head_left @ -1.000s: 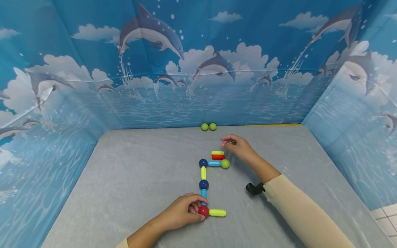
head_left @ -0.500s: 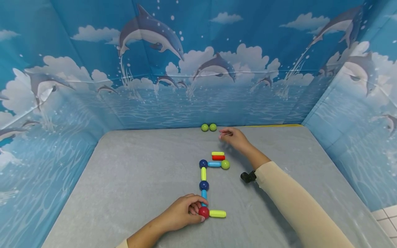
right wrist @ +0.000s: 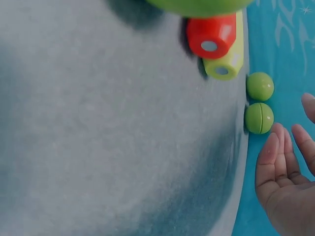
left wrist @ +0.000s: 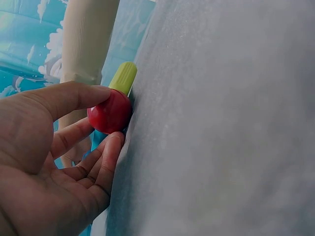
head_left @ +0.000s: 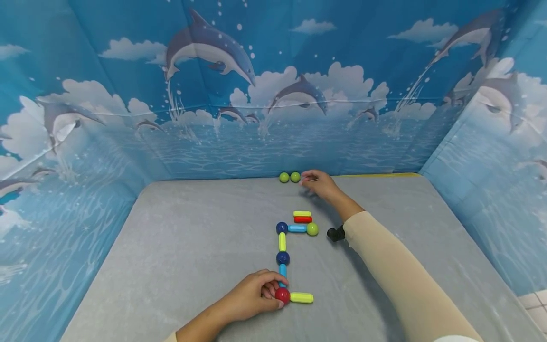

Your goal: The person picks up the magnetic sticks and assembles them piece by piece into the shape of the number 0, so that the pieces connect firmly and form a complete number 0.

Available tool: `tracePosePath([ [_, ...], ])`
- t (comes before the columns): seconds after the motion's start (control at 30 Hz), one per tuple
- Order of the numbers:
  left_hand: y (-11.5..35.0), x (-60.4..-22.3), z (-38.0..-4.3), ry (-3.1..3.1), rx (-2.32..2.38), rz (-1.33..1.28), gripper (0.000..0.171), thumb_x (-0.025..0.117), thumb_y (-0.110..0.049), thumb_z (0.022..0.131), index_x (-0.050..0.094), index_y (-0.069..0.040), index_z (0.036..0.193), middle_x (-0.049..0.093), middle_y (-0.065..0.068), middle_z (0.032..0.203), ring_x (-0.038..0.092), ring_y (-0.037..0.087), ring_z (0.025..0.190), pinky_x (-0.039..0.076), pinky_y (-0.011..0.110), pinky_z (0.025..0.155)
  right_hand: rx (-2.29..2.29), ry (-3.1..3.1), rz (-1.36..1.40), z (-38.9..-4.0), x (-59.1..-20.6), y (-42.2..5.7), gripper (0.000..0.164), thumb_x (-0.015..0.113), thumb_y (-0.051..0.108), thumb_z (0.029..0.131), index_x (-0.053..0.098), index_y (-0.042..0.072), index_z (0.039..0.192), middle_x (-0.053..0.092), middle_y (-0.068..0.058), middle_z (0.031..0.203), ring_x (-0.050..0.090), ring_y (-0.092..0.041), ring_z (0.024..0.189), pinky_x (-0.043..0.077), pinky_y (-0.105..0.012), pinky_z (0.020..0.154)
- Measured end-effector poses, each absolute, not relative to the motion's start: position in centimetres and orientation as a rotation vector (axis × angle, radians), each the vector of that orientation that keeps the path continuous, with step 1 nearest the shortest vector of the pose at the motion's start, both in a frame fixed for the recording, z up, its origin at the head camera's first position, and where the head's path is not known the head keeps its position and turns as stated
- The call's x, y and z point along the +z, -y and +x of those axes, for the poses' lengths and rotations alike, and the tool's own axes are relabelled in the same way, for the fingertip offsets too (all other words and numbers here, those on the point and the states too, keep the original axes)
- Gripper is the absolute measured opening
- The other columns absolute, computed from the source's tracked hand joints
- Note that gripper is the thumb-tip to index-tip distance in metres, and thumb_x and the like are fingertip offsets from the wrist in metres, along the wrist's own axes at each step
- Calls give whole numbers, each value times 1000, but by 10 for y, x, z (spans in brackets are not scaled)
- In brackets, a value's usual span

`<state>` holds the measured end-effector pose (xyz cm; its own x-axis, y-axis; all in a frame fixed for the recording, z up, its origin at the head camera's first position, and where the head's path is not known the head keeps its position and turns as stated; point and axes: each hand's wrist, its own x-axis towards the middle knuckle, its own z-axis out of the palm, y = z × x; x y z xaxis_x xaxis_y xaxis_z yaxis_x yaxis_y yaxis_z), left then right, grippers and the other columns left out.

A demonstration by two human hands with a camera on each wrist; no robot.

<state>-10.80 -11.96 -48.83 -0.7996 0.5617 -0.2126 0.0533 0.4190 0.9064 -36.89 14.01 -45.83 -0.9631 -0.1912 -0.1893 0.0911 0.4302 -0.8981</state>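
A grey counter (head_left: 179, 247) spreads beneath both hands. Beyond and to either side of them rises a blue backdrop (head_left: 265, 95) printed with leaping dolphins, clouds and sea. White floor tiles (head_left: 534, 304) show at far right. Lighting is even.

Left of the toy chain (head_left: 282, 243) the table (head_left: 179, 247) lies open; behind it, two green balls (head_left: 289, 177) sit against the backdrop (head_left: 239, 142).

Grey surface (head_left: 192, 247) walled on three sides by a blue dolphin backdrop (head_left: 239, 95). Mid-surface, a dark blue ball (head_left: 280, 227): light blue stick (head_left: 297, 228) just right, green ball (head_left: 312, 229) beyond; red stick (head_left: 303, 219) and yellow stick (head_left: 302, 213) stacked just behind.
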Motion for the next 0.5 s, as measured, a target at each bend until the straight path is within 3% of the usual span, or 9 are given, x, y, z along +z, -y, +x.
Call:
tracePosePath([
  [0.5, 117, -489, -109, -2216, 1363, 524, 36, 80, -20, 86, 68, -26, 120, 60, -7, 99, 59, 3, 86, 54, 16, 77, -1471, -2429, -55, -392, -460, -143, 47, 64, 24, 100, 52, 14, 144, 54, -15, 140, 59, -33, 121, 50, -47, 103],
])
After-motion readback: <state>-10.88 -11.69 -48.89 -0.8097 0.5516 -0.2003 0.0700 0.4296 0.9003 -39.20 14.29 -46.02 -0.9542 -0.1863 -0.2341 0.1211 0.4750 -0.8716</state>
